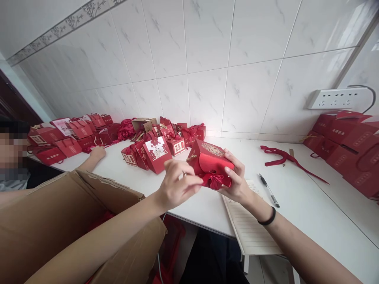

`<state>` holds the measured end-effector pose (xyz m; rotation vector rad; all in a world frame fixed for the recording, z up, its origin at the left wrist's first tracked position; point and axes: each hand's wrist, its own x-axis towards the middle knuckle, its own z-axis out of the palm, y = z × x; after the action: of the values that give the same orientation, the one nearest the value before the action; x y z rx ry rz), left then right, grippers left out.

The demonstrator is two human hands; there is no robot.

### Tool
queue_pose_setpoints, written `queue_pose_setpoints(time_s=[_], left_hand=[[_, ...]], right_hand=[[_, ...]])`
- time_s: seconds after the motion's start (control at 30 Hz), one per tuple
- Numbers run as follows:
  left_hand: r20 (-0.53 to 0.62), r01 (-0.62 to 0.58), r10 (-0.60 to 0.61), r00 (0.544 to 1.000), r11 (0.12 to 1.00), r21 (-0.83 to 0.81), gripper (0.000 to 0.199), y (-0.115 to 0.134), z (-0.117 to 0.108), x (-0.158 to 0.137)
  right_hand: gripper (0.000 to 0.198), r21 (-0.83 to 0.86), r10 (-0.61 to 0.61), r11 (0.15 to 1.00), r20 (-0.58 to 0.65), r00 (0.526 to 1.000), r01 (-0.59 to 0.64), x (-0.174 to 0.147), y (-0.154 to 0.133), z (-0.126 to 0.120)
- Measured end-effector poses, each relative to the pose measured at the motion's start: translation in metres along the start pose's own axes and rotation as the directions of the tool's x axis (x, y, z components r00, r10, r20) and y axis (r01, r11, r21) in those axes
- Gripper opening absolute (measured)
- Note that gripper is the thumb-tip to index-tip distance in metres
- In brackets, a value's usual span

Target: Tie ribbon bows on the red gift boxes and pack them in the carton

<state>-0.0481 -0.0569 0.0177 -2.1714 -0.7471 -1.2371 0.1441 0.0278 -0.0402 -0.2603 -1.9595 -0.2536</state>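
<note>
A small red gift box (204,159) with a gold pattern on its top is tilted in front of me, above the table's front edge. My right hand (236,177) grips it from the right side, thumb and fingers around its end. On the box's near side is a dark red ribbon bow (215,180). My left hand (180,184) is at the box's left, its fingers pinched together at the left part of the bow. A short twisted gold cord (192,157) shows on the box's left end.
More red boxes (156,154) stand behind, with stacks at far left (71,146) and right (349,146). A cardboard carton (124,183), notebook (257,228), pen (269,191) and loose ribbon (275,152) lie nearby. Another person's hand (97,153) rests at left.
</note>
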Motion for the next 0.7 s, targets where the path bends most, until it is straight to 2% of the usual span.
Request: queue_pose_setpoints(time_s=[0.1, 0.17, 0.23, 0.3, 0.33, 0.4, 0.5, 0.57, 0.63, 0.7], left_hand=[[0.090, -0.182, 0.178, 0.980, 0.983, 0.035, 0.017, 0.000, -0.001, -0.002], [0.116, -0.226, 0.219, 0.969, 0.973, 0.048, 0.017, -0.003, -0.001, -0.004], [0.108, -0.178, 0.172, 0.979, 0.983, 0.051, 0.027, -0.009, 0.000, -0.004], [0.158, -0.045, 0.041, 0.987, 0.999, 0.022, 0.061, -0.018, -0.001, -0.004], [0.223, 0.029, -0.026, 0.974, 1.000, -0.011, 0.079, -0.024, -0.002, -0.004], [0.403, 0.159, -0.112, 0.908, 0.983, -0.086, 0.099, -0.033, -0.006, -0.002], [0.593, 0.334, -0.195, 0.781, 0.933, -0.133, 0.105, -0.037, -0.015, 0.002], [0.652, 0.461, -0.276, 0.707, 0.878, -0.128, 0.108, -0.033, -0.022, 0.007], [0.674, 0.584, -0.355, 0.648, 0.800, -0.140, 0.106, -0.030, -0.031, 0.011], [0.644, 0.704, -0.463, 0.608, 0.689, -0.169, 0.101, -0.030, -0.044, 0.011]], right_hand=[[0.085, 0.040, -0.019, 0.999, -0.040, 0.999, 0.020, -0.003, 0.003, 0.002], [0.083, 0.059, -0.032, 0.998, -0.066, 0.997, 0.036, -0.004, 0.004, 0.003], [0.083, 0.075, -0.036, 0.996, -0.072, 0.997, 0.042, -0.002, 0.003, 0.002], [0.083, 0.110, -0.041, 0.993, -0.047, 0.998, 0.046, 0.001, 0.001, -0.001], [0.083, 0.142, -0.043, 0.989, -0.028, 0.999, 0.046, 0.003, -0.001, -0.002], [0.085, 0.234, -0.021, 0.972, 0.005, 1.000, 0.020, 0.006, -0.005, -0.004], [0.088, 0.352, 0.061, 0.933, 0.062, 0.996, -0.079, 0.009, -0.012, -0.004], [0.092, 0.415, 0.106, 0.896, 0.147, 0.983, -0.159, 0.010, -0.015, -0.004], [0.095, 0.507, 0.152, 0.824, 0.231, 0.961, -0.252, 0.013, -0.014, -0.006], [0.086, 0.581, 0.247, 0.739, 0.236, 0.940, -0.340, 0.016, -0.008, -0.015]])
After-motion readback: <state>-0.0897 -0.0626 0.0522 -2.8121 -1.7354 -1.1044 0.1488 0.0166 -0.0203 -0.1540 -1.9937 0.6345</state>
